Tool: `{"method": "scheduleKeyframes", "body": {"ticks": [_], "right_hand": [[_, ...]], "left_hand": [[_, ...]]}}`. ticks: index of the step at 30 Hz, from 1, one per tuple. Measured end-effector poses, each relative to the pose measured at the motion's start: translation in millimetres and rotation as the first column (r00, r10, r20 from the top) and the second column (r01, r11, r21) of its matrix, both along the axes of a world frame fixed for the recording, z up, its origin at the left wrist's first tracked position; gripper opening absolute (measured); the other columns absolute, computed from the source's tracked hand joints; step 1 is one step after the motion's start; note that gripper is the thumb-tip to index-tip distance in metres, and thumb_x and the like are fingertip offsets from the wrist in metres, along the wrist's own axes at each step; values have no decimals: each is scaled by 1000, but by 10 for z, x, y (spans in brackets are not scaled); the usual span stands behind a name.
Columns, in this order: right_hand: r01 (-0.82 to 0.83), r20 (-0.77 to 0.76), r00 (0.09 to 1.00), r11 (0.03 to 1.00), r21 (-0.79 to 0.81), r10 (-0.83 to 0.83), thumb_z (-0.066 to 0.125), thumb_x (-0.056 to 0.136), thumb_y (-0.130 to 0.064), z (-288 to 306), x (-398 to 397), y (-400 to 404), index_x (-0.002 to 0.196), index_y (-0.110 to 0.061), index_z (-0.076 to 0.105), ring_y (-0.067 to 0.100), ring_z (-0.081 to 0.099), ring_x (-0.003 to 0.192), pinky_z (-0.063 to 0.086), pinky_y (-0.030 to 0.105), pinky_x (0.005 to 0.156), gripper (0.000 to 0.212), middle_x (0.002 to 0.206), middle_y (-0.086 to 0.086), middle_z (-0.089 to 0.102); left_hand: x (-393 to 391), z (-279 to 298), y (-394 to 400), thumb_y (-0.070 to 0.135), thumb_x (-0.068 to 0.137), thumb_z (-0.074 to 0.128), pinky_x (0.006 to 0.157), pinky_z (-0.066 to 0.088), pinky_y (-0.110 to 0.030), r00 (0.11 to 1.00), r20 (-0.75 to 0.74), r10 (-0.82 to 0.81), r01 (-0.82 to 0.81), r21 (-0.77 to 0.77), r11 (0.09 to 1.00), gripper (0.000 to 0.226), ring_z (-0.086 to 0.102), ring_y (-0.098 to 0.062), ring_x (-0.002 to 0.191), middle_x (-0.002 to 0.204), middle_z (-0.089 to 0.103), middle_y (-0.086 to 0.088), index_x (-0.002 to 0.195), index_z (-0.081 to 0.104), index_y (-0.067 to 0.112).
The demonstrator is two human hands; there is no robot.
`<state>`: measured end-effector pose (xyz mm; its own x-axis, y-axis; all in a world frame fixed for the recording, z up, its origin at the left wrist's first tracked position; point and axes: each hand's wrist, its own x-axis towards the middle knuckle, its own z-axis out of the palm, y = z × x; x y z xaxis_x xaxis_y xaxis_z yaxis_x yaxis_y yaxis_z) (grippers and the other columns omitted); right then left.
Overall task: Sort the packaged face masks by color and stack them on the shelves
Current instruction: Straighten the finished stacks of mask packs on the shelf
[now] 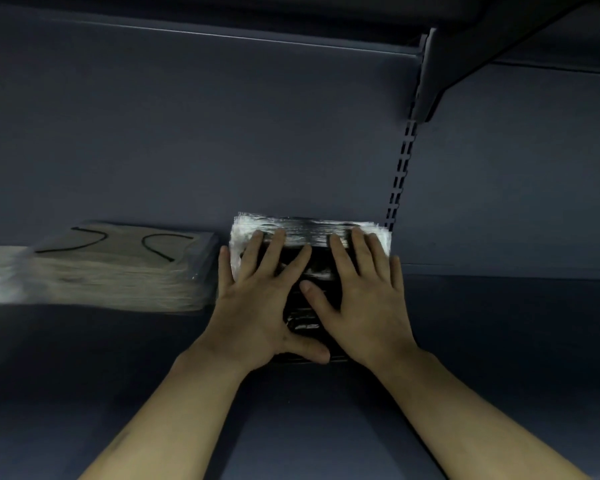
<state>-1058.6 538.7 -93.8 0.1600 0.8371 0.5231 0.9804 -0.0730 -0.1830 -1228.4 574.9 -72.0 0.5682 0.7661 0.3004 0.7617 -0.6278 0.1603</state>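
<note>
A stack of black packaged masks [310, 233] in clear wrappers sits on the dark shelf [499, 323], close to the back wall. My left hand [257, 299] lies flat on its left half with fingers straight and spread. Flat on the right half rests my right hand [364, 296], its thumb pointing inward over the top package. Both hands press down on the stack. To the left stands a stack of beige packaged masks [118, 268] with black ear loops showing on top; its left part is blurred.
The grey back panel [222, 133] rises behind both stacks. A slotted upright [400, 174] and a shelf bracket [433, 77] stand at the upper right, under another shelf overhead. Bare shelf surface stretches right of the black stack and in front of both stacks.
</note>
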Motion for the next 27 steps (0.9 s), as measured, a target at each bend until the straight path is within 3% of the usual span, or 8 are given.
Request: {"method": "scheduleKeyframes", "body": {"ticks": [4,9,13,20,24,27], "right_hand": [[11,-72,997,999,-31,-14,20,90,-78,20,-3,-62,157,-34,-12,17,-33,146,-9,51,122,87,161,-3,-31],[15,-91,996,995,-99,-24,25,83,-83,44,24,-131,155,-36,-18,17,-38,143,-6,57,121,96,157,-4,-40],[-8,-56,998,999,-32,7,20,79,-87,64,31,-130,158,-35,-9,18,-32,147,-6,55,121,99,162,-2,-30],[-43,-20,999,999,-5,43,16,83,-84,61,7,-66,159,-33,-1,13,-27,149,-8,53,122,93,166,-4,-14],[-21,31,999,999,-29,22,11,84,-82,61,-36,-11,160,-31,0,15,-21,151,-7,55,121,92,167,-1,-9],[8,29,1000,1000,26,-9,14,86,-80,76,-70,-10,159,-30,15,18,-5,153,-1,57,122,88,166,1,12]], "left_hand": [[-46,-55,6,87,49,66,113,-24,-58,999,-45,-12,10,-39,999,142,-52,-14,131,148,-50,8,149,-25,44],[-79,-44,20,81,58,68,115,-22,-55,998,-20,-67,66,-54,996,126,-47,-12,135,151,-45,14,146,-18,55],[-90,-20,12,77,63,69,115,-23,-54,998,-9,-67,67,-9,998,117,-43,-12,139,155,-38,13,148,-10,56],[5,6,-30,92,49,57,115,-22,-55,999,43,25,-28,61,998,140,-49,-19,134,150,-49,4,148,-27,43],[42,-21,19,96,48,49,114,-21,-58,998,38,45,-46,50,998,138,-43,-19,139,157,-37,2,152,-21,39],[40,-56,56,95,48,48,114,-20,-59,999,9,36,-36,21,999,135,-34,-17,145,162,-27,5,154,-14,40]]}}
